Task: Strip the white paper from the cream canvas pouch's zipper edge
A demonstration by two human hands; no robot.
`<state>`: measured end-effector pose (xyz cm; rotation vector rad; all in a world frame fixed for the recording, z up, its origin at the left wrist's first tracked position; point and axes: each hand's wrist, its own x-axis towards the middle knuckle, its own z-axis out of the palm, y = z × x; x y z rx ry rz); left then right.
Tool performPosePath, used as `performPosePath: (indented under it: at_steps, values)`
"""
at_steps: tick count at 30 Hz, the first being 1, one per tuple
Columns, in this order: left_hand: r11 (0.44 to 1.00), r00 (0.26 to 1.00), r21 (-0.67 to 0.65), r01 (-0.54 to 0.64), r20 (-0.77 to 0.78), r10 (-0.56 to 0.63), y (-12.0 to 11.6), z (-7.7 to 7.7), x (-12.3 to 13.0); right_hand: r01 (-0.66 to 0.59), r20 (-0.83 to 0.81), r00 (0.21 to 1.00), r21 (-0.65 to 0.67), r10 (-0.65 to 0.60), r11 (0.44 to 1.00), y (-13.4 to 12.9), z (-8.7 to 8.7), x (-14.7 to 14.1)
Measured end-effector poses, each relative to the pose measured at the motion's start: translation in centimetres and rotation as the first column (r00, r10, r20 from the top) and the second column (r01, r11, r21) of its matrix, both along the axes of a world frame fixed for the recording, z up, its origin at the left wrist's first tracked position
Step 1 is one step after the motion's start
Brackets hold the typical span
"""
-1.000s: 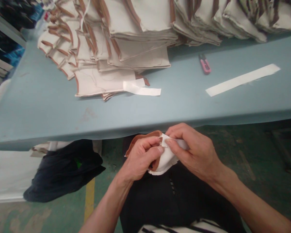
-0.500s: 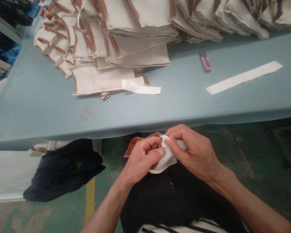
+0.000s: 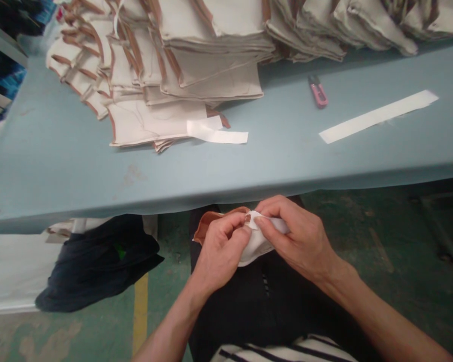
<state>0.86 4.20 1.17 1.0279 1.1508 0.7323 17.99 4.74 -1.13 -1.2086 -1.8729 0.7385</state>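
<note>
Over my lap, just below the table edge, I hold a cream and brown fabric piece. My left hand is closed on it, thumb and forefinger pinching near its upper edge, and the brown part pokes out beyond the knuckles. My right hand pinches a white strip against the same edge, close to the left fingertips. Part of the strip is hidden by the right fingers. Most of the fabric's left side lies behind my left hand.
Stacks of cream pieces with brown edging cover the back of the blue-covered table. Short white strips lie at the front stack. Pink thread snips and a long white strip lie to the right. Dark cloth is at lower left.
My left thumb has shifted slightly up along the fabric edge, and the fabric's lower part has tucked a little under my hands. Both hands keep their pinch.
</note>
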Motion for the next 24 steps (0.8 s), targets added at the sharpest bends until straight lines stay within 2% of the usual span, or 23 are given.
performPosePath:
  at_steps: [8,16,24]
  values:
    - [0.999,0.999,-0.012,0.042,0.005,-0.042,-0.28,-0.23,-0.50,0.002,-0.003,1.000,-0.019,-0.002,1.000,-0.29,-0.20,0.05]
    - [1.000,0.998,-0.005,0.008,-0.059,-0.008,-0.33,-0.42,0.12,0.015,-0.008,1.000,-0.035,-0.016,0.999,-0.56,-0.34,-0.05]
    - [1.000,0.998,0.000,-0.018,-0.063,0.018,-0.67,-0.92,0.20,0.056,-0.015,0.998,-0.138,-0.058,0.989,-0.94,-0.42,-0.41]
